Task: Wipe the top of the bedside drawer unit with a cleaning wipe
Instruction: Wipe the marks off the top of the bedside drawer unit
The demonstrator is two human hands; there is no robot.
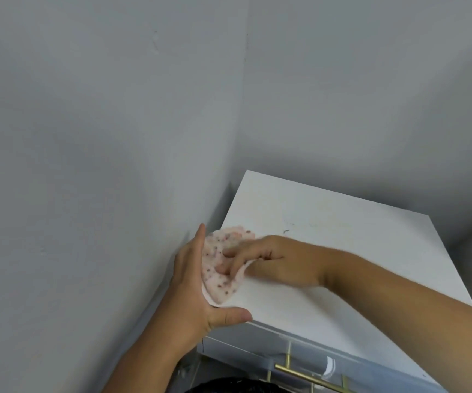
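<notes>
The white bedside drawer unit (342, 251) stands in a room corner, its flat top filling the lower right. A pale pink wipe with reddish-brown specks (218, 282) lies at the top's near left edge. My right hand (269, 259) reaches in from the right with its fingers pressed on the wipe. At the unit's left edge my left hand (192, 287) stands upright, palm against the wipe's outer side and thumb resting on the front corner. Small dark marks (287, 231) show on the top behind my right hand.
Grey walls (101, 137) close in on the left and behind, leaving a narrow gap beside the unit. Below the top's front edge a drawer front carries a brass bar handle (308, 377). Something dark (229, 387) sits at the bottom edge.
</notes>
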